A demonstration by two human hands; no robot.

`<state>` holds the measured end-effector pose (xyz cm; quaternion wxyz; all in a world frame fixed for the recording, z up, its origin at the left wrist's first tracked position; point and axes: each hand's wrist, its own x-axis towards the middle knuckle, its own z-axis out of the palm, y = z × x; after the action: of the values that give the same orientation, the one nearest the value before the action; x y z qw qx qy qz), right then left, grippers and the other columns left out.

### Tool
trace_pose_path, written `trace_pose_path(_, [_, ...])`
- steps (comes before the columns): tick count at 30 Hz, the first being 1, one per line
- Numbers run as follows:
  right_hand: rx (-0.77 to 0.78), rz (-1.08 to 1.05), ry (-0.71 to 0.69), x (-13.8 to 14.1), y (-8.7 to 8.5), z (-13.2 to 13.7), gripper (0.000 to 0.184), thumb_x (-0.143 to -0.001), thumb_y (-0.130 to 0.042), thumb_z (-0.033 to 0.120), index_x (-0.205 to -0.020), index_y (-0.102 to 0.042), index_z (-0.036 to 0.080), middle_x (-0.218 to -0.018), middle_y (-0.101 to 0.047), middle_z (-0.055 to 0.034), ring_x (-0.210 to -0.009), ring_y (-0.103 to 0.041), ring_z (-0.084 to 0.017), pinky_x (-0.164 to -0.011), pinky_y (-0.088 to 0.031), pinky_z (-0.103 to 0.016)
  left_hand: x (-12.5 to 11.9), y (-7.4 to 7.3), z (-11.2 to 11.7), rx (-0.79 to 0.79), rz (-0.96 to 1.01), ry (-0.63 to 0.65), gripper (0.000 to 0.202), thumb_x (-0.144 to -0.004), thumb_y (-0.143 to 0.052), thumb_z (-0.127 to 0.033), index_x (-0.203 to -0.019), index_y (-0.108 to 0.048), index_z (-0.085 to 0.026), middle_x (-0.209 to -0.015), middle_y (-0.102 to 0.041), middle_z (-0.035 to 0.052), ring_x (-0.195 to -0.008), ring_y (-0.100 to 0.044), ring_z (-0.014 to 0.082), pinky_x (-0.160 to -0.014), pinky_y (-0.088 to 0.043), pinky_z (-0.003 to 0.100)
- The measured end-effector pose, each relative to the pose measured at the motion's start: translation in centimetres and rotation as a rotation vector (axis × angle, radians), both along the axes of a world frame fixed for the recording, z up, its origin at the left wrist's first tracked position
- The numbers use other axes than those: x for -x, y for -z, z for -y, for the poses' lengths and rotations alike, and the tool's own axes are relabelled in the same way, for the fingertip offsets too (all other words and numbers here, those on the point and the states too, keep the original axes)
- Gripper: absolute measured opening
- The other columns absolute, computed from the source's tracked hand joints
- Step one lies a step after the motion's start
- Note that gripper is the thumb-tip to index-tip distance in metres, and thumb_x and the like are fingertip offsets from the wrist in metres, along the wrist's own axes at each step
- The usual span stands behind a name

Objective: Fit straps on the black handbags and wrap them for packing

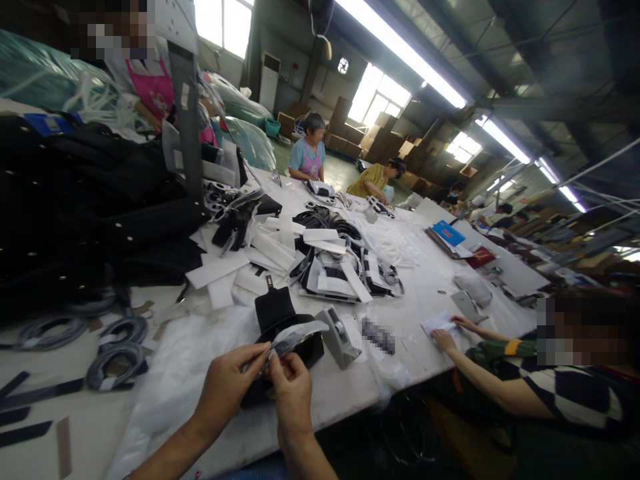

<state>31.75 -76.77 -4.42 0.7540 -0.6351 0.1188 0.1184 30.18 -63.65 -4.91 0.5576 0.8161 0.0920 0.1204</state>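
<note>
My left hand (231, 383) and my right hand (289, 387) are close together above the near edge of the white table (425, 280). Both pinch a strip of clear plastic wrap (296, 337) that runs up and to the right from my fingers. Under and behind the wrap stands a small black bag (278, 315) with a flap and a metal tab on top. A grey tape dispenser (339, 335) stands just right of the bag.
A person in a checked top sits at the right, hands on white paper (439, 323). Black bags (75, 207) are piled at the left, coiled straps (113, 357) in front. White foam sheets (273, 257) and strap parts cover the middle. Other workers sit farther off.
</note>
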Motion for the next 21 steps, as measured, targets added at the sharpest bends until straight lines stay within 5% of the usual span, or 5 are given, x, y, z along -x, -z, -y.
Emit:
trace_pose_path(11, [-0.029, -0.010, 0.020, -0.1, -0.2, -0.4, 0.036, -0.074, -0.082, 0.046, -0.082, -0.065, 0.015, -0.069, -0.068, -0.0010, -0.064, -0.061, -0.014, -0.062, -0.049, -0.023, 0.7, 1.6, 0.1, -0.407, 0.305, 0.090, 0.037, -0.101, -0.045, -0.034, -0.114, -0.075, -0.016, -0.115, -0.079, 0.0111, -0.102, -0.077, 0.0250, -0.092, -0.062, 0.035])
trace_pose_path(21, [-0.038, -0.014, -0.032, -0.8, 0.2, 0.2, 0.041, -0.073, -0.084, 0.044, -0.094, -0.073, 0.011, -0.084, -0.077, -0.0091, -0.079, -0.072, -0.022, -0.076, -0.056, -0.029, 0.7, 1.0, 0.7, -0.569, 0.327, 0.178, 0.044, -0.092, -0.042, -0.012, -0.126, -0.068, -0.003, -0.129, -0.069, 0.0222, -0.114, -0.071, 0.0325, -0.094, -0.060, 0.044])
